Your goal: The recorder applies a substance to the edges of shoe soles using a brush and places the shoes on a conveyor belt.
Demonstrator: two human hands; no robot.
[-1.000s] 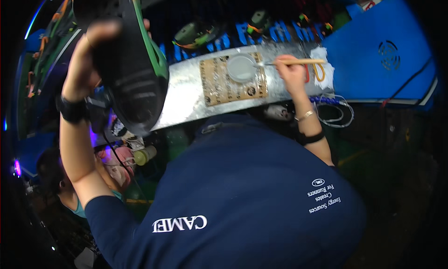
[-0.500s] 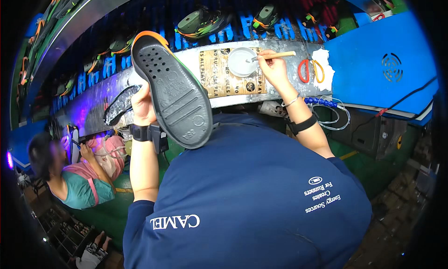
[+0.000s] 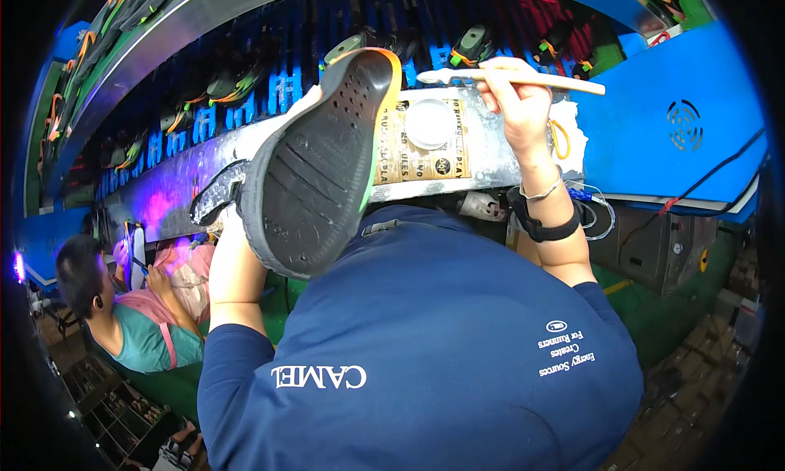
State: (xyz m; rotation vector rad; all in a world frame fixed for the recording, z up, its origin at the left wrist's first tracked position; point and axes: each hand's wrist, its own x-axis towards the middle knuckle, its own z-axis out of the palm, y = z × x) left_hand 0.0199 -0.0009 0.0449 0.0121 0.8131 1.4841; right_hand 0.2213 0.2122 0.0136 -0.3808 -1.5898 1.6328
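A black shoe sole (image 3: 307, 197) with an orange and green edge is held up before me, its grooved, hole-dotted face toward me. My left hand (image 3: 304, 103) grips it from behind; only some fingertips show past its upper left side. In my right hand (image 3: 517, 103) is a brush (image 3: 564, 82) with a pale wooden handle. Its whitish tip points left, close to the sole's toe but apart from it. Below the brush, a round white bowl (image 3: 431, 136) rests on brown printed paper (image 3: 454, 167) on the worktop.
Orange-handled scissors (image 3: 561, 140) lie beside torn white paper (image 3: 575, 144), partly behind my right arm. A dark shoe piece (image 3: 214, 195) lies left. Beyond, a rack with blue slats (image 3: 282, 91) bears several shoe parts. A blue panel (image 3: 654, 119) stands right; a co-worker (image 3: 147, 332) sits left.
My right hand has lifted the brush from the bowl and brought it up near the sole's toe. The sole has tilted, its toe now leaning right, and my left hand has shifted behind it.
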